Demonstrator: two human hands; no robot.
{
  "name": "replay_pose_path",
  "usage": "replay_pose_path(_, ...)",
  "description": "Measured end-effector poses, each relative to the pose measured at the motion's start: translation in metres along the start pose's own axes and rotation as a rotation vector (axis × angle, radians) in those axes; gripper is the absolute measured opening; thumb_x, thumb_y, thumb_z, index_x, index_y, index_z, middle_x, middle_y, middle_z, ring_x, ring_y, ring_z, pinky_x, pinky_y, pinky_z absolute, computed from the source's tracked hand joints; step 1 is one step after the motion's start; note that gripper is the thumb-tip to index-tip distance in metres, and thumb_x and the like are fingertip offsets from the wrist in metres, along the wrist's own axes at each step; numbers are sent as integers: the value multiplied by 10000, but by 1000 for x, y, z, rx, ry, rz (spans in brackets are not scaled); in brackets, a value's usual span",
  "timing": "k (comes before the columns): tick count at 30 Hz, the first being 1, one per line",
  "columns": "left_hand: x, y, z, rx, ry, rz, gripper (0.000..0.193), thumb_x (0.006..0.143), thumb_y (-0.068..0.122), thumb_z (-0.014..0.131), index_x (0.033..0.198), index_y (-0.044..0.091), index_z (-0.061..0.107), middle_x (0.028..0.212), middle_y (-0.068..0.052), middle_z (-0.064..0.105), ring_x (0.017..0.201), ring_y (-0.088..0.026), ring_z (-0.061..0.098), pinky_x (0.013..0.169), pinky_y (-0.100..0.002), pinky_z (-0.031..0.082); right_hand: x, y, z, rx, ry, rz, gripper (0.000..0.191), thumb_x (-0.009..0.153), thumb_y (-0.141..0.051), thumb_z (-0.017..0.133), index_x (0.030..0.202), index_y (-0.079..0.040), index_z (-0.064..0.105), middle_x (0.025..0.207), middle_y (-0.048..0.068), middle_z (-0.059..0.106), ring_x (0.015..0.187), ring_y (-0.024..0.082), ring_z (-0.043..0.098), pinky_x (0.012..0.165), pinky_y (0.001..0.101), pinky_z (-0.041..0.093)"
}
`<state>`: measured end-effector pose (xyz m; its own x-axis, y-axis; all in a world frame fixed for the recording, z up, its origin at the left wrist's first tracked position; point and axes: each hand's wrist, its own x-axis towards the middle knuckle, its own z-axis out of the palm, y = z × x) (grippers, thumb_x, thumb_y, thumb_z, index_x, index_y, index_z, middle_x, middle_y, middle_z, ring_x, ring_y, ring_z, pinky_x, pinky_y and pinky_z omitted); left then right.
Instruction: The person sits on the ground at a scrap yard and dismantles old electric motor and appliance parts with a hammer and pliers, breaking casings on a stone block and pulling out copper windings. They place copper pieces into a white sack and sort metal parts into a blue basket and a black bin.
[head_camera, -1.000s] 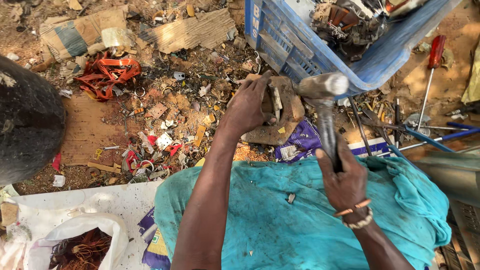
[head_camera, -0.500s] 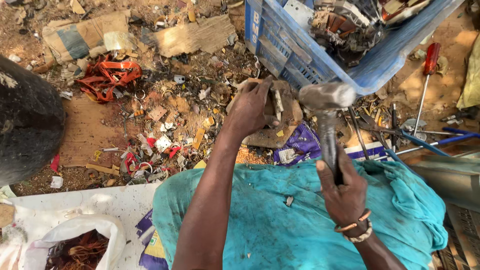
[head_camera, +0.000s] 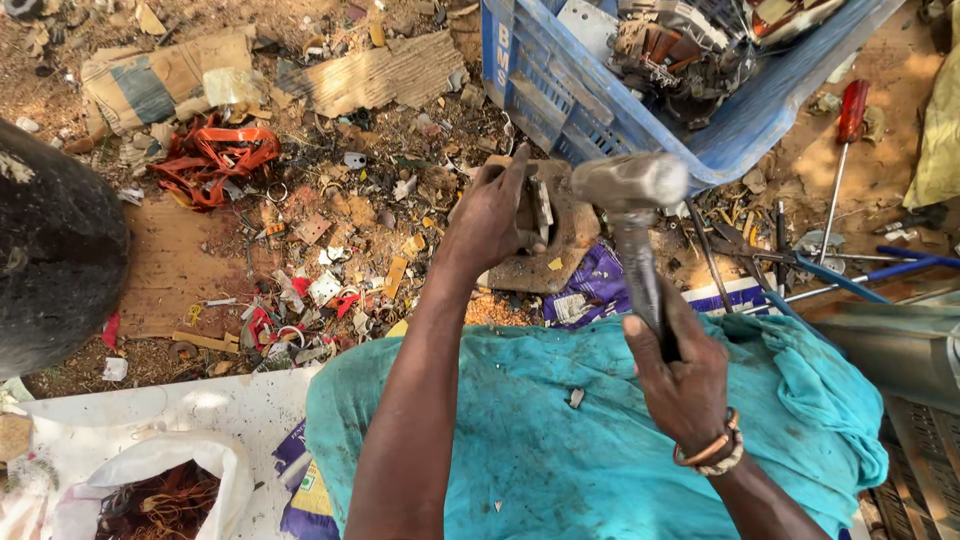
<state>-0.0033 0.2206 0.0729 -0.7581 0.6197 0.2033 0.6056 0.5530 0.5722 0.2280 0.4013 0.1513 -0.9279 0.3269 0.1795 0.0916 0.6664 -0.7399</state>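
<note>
**Hammer raised over a metal part on a worn block**

The left hand (head_camera: 495, 215) was clenched around a small grey metal part (head_camera: 538, 208), pinning it against a flat, battered brown block (head_camera: 560, 262) that lay on the littered dirt. The right hand (head_camera: 680, 375) was closed tight on the shaft of a heavy steel-headed hammer (head_camera: 630, 185), and the hammer's head hung just right of the metal part — above the block's right edge, and whether it touched the block could not be told. A beaded bracelet (head_camera: 712, 452) circled the right wrist.

Places below are given from the block. Directly behind it stood a blue plastic crate (head_camera: 560, 90) filled with dark motor scrap and wiring. To its right lay a red-handled screwdriver (head_camera: 848, 130) on bare earth, and nearer, a scatter of thin metal rods and blue-handled tools (head_camera: 860, 275). Just in front of the block a crumpled purple wrapper (head_camera: 590, 290) touched its near edge, and in front of that spread a teal cloth (head_camera: 560, 440) over the person's lap. Well to the left sat a tangle of orange strapping (head_camera: 215, 160), with torn brown cardboard (head_camera: 160, 75) behind it — and a dark rounded bulk (head_camera: 55, 260) at the far left. Near left and forward, a white bag (head_camera: 150, 480) held reddish copper wire.
</note>
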Motion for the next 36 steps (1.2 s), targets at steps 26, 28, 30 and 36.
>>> replay_pose_path(26, -6, 15, -12, 7, -195, -210, 1106, 753, 106, 778, 1622, -44, 111, 1021, -227, 751, 1082, -374, 668, 1245, -381, 350, 22, -12, 19, -96, -208, 116, 612, 971, -299, 689, 1491, -23, 520, 658, 105, 632, 534, 182, 560, 495, 362, 498)
replay_pose_path(28, -6, 14, -11, 25, -113, -148, 1095, 766, 86, 757, 1634, -46, 102, 1089, -234, 736, 1055, -365, 680, 1273, -409, 317, 22, -23, -1, -78, -103, 49, 631, 967, -308, 675, 1512, -32, 514, 680, 84, 653, 543, 155, 563, 489, 360, 481)
replay_pose_path(30, -5, 12, -6, -43, 41, 3, 1117, 691, 51, 775, 1585, -70, 116, 1267, -246, 696, 1082, -365, 651, 1211, -479, 294, 11, -34, -21, -39, 8, 13, 628, 997, -317, 649, 1534, -31, 491, 728, 72, 664, 573, 125, 575, 508, 344, 477)
replay_pose_path(36, -5, -1, 11, -53, -81, -197, 1227, 652, 162, 900, 1583, 17, 113, 1271, -217, 658, 1314, -424, 485, 1170, -455, 282, 7, -22, 19, 142, 249, -121, 601, 1102, -350, 630, 1575, -37, 431, 900, 82, 636, 619, 86, 562, 536, 273, 476)
